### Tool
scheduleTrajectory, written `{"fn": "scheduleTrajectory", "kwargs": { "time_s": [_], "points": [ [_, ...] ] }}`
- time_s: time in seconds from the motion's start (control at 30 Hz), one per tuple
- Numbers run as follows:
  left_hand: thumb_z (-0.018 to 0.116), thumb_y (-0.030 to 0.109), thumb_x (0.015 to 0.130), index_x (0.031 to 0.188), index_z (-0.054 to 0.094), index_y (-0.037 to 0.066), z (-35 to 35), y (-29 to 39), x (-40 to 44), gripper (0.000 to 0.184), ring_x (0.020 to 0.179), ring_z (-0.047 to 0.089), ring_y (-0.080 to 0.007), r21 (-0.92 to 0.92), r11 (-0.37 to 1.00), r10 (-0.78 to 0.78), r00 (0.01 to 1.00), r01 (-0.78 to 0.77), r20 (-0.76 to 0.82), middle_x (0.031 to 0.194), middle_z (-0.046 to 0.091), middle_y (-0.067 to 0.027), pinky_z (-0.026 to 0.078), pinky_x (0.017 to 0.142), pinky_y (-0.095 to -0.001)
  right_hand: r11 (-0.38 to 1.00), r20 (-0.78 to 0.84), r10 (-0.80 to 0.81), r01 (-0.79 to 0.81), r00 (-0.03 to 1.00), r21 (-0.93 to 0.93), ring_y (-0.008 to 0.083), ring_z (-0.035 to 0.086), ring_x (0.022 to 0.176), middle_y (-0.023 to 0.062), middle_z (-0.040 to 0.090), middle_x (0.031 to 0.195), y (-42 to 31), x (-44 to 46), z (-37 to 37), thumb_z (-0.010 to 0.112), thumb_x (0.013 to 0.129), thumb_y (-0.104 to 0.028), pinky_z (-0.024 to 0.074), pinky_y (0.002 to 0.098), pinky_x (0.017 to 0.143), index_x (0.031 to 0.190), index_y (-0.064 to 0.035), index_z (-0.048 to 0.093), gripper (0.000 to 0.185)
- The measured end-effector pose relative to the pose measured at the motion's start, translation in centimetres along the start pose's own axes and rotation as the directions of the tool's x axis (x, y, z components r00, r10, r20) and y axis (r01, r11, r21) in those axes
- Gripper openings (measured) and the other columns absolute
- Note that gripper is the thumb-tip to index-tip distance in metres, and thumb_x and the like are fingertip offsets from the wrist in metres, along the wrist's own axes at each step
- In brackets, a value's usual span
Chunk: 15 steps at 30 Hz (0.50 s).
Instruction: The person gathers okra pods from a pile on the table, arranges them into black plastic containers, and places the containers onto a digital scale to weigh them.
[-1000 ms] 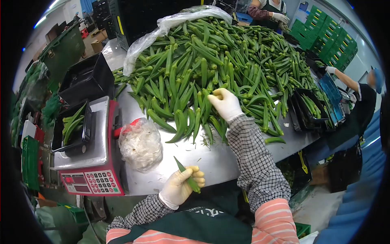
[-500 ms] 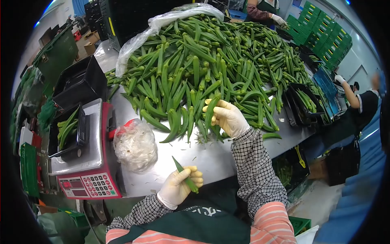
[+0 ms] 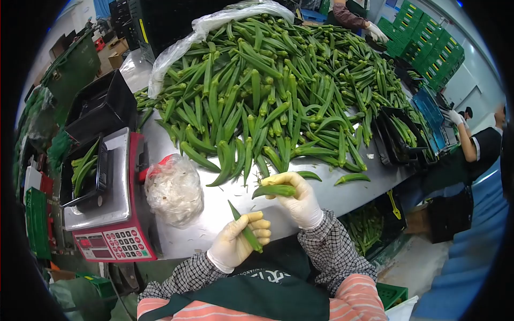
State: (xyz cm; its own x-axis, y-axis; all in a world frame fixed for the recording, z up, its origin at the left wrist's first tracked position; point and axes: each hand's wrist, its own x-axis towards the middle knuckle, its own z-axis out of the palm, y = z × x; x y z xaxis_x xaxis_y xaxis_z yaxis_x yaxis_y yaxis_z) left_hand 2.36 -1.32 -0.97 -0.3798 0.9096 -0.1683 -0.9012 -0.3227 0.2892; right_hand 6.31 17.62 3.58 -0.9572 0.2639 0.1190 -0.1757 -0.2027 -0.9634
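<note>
Cream-white gloves cover both of the wearer's hands, and each hand grasps one green okra pod, making two held pods in all. The left hand (image 3: 238, 243), low and near the table's front edge, has its fingers loosely curled; its okra pod (image 3: 256, 244) lies slantwise under the thumb, tip pointing up and to the left. The right hand (image 3: 294, 199), slightly higher and just beside it, bends its fingers around a second pod (image 3: 276, 190), held nearly level with its tip to the left. The two pods are apart.

Beyond the hands, one large heap of okra (image 3: 257, 96), too many pods to count, spreads over a steel table (image 3: 225, 213). Two stray pods lie along its near edge: one just behind the right hand (image 3: 309, 175), one farther right (image 3: 352, 178).

To the left stand one red-sided scale (image 3: 115, 244), one black tray (image 3: 80, 201) on it holding several pods, one black crate (image 3: 101, 109) behind, and one crumpled plastic bundle (image 3: 174, 191) beside the scale. Two other people work at the far side and right, each showing a white-gloved hand (image 3: 377, 33).
</note>
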Motion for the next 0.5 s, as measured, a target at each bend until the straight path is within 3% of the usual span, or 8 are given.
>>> {"fn": "scheduleTrajectory", "kwargs": {
  "time_s": [0.1, 0.2, 0.23, 0.27, 0.3, 0.37, 0.43, 0.5],
  "points": [
    [0.044, 0.028, 0.096, 0.119, 0.051, 0.001, 0.0, 0.5, 0.0, 0.036, 0.098, 0.058, -0.026, 0.006, 1.0, -0.011, 1.0, 0.011, 0.005, 0.109, 0.06, -0.016, 0.046, 0.086, -0.04, 0.988, -0.038, -0.063, 0.057, 0.997, -0.141, 0.0189, 0.06, 0.094, 0.0112, 0.06, 0.104, -2.4, -2.1, -3.3, 0.044, 0.074, 0.015, 0.0488, 0.0313, 0.086, 0.103, 0.0006, 0.053, 0.034],
    [0.043, 0.027, 0.096, 0.119, 0.051, 0.001, -0.3, 1.1, -0.3, 0.036, 0.097, 0.059, -0.0264, 0.001, 1.0, 0.002, 1.0, -0.002, 0.001, 0.11, 0.06, -0.0165, 0.046, 0.086, -0.0404, 0.888, -0.244, -0.031, -0.085, 0.969, -0.451, 0.0192, 0.062, 0.085, 0.0102, 0.064, 0.092, -7.7, -7.9, -9.4, 0.043, 0.072, 0.014, 0.0514, 0.0317, 0.079, 0.095, 0.0016, 0.059, 0.031],
    [0.043, 0.027, 0.096, 0.12, 0.051, 0.001, -0.9, 1.1, -0.2, 0.036, 0.098, 0.059, -0.0266, -0.021, 1.0, -0.001, 1.0, 0.001, 0.012, 0.11, 0.06, -0.0167, 0.046, 0.086, -0.0406, 0.756, -0.347, 0.014, -0.237, 0.938, -0.611, 0.0173, 0.062, 0.083, 0.0094, 0.064, 0.09, -9.5, -9.4, -11.1, 0.042, 0.072, 0.014, 0.0506, 0.0299, 0.076, 0.092, 0.0015, 0.06, 0.03],
    [0.043, 0.026, 0.096, 0.12, 0.051, 0.0, -1.2, 0.9, -0.1, 0.036, 0.098, 0.059, -0.0268, -0.043, 0.999, -0.005, 1.0, 0.006, 0.021, 0.111, 0.06, -0.0169, 0.046, 0.086, -0.0408, 0.443, -0.399, -0.105, -0.317, 0.911, -0.839, 0.016, 0.062, 0.081, 0.0093, 0.063, 0.088, -10.5, -10.4, -12.7, 0.044, 0.075, 0.012, 0.0495, 0.028, 0.071, 0.092, 0.0009, 0.061, 0.027],
    [0.043, 0.026, 0.096, 0.12, 0.051, 0.0, -1.2, 0.5, 0.1, 0.036, 0.098, 0.059, -0.0269, -0.036, 0.999, -0.024, 0.999, 0.025, 0.029, 0.111, 0.06, -0.017, 0.046, 0.086, -0.0409, 0.008, -0.238, -0.341, -0.251, 0.909, -0.968, 0.0138, 0.061, 0.081, 0.01, 0.063, 0.089, -10.9, -10.3, -13.3, 0.046, 0.08, 0.008, 0.0479, 0.026, 0.074, 0.098, 0.0006, 0.06, 0.025],
    [0.043, 0.026, 0.096, 0.12, 0.051, 0.0, -0.5, -0.1, 1.0, 0.036, 0.099, 0.059, -0.0272, -0.01, 0.998, -0.063, 0.997, 0.064, 0.05, 0.111, 0.06, -0.0173, 0.046, 0.087, -0.0411, 0.18, -0.423, -0.402, -0.383, 0.813, -0.906, 0.0172, 0.061, 0.08, 0.0112, 0.062, 0.091, -10.2, -10.0, -12.8, 0.052, 0.08, 0.005, 0.0479, 0.0267, 0.075, 0.1, -0.0005, 0.061, 0.023],
    [0.044, 0.025, 0.096, 0.12, 0.051, 0.0, 0.1, -0.4, 1.2, 0.036, 0.098, 0.059, -0.0267, -0.005, 0.996, -0.088, 0.994, 0.088, 0.062, 0.11, 0.06, -0.0169, 0.046, 0.086, -0.0408, 0.343, -0.297, -0.324, -0.18, 0.898, -0.922, 0.0206, 0.061, 0.08, 0.0124, 0.061, 0.096, -7.9, -7.3, -10.2, 0.059, 0.078, 0.001, 0.0489, 0.0281, 0.073, 0.107, -0.0025, 0.059, 0.03],
    [0.045, 0.025, 0.095, 0.118, 0.052, 0.0, 0.9, -0.2, 0.9, 0.034, 0.095, 0.06, -0.0251, 0.036, 0.997, -0.076, 0.997, 0.075, 0.031, 0.107, 0.061, -0.0155, 0.047, 0.084, -0.0401, 0.341, -0.052, -0.288, 0.051, 0.956, -0.939, 0.0276, 0.059, 0.08, 0.0115, 0.059, 0.094, -4.9, -3.5, -6.8, 0.064, 0.076, -0.008, 0.0494, 0.0356, 0.07, 0.116, -0.0058, 0.056, 0.041]
  ]
}}
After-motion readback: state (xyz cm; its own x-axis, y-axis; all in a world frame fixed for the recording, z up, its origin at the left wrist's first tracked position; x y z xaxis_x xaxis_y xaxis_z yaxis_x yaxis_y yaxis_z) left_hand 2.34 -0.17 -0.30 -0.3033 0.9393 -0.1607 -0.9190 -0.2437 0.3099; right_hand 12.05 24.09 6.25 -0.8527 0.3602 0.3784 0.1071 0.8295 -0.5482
